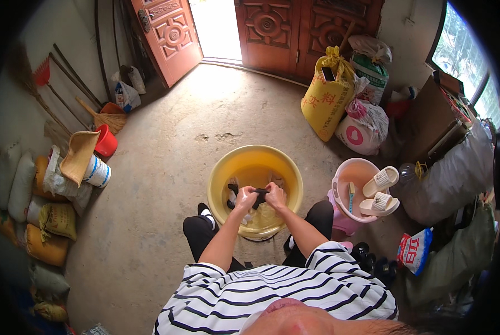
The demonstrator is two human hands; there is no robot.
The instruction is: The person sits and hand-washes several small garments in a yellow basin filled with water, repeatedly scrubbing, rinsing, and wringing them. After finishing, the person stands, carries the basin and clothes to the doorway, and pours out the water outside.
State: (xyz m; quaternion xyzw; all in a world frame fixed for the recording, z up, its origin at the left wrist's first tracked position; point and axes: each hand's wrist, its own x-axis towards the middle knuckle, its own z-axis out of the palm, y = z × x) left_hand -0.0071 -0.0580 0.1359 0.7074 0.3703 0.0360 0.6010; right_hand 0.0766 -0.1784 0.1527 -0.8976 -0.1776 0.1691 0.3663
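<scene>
A yellow plastic basin (pixel 216 167) with water in it stands on the floor between my knees. Over the water, my left hand (pixel 246 197) and my right hand (pixel 275 195) grip a small black cloth (pixel 260 198) between them, each closed on one end. Below and to the left of it, another dark and white cloth (pixel 232 193) lies in the basin. Pale cloth also shows at the basin's far right inside, partly behind my right hand. What kind of garments they are I cannot tell.
To the right stands a pink tub (pixel 337 188) holding a brush (pixel 351 197), with white slippers (pixel 380 203) on its rim. A detergent bag (pixel 415 251) lies nearer me. Filled sacks (pixel 327 96) stand by the door; brooms (pixel 107 119), a red bucket (pixel 106 141) and more sacks line the left wall.
</scene>
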